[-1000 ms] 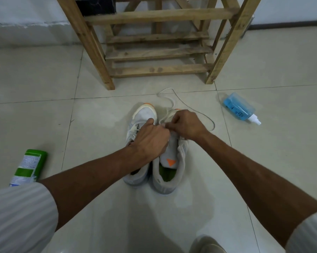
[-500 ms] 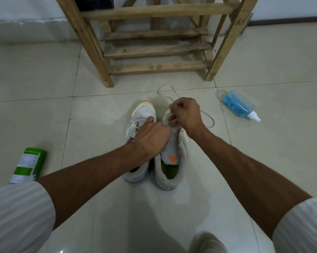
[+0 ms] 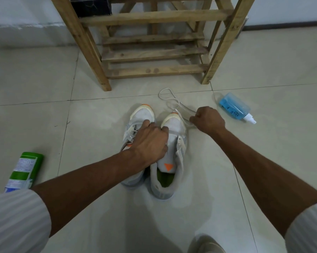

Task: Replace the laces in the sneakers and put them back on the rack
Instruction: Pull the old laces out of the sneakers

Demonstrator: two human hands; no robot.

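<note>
Two white and grey sneakers with orange toe tips stand side by side on the tiled floor, toes toward the rack. The left sneaker (image 3: 141, 117) still carries a lace. The right sneaker (image 3: 174, 128) has no lace over its tongue. My left hand (image 3: 150, 141) rests across both sneakers, pressing on the right one's tongue. To the right of the toe, my right hand (image 3: 208, 120) is closed on a loose white lace (image 3: 167, 98) that trails in loops over the floor. The wooden rack (image 3: 154, 53) stands just beyond.
A blue spray bottle (image 3: 235, 107) lies on the floor to the right of the lace. A green and white can (image 3: 23, 169) lies at the left by my sleeve. A dark box (image 3: 91, 5) sits on the rack's upper left. A foot shows at the bottom edge.
My right hand has pulled the lace away from the right sneaker's eyelets, out to the right. My left hand stays on the sneakers.
</note>
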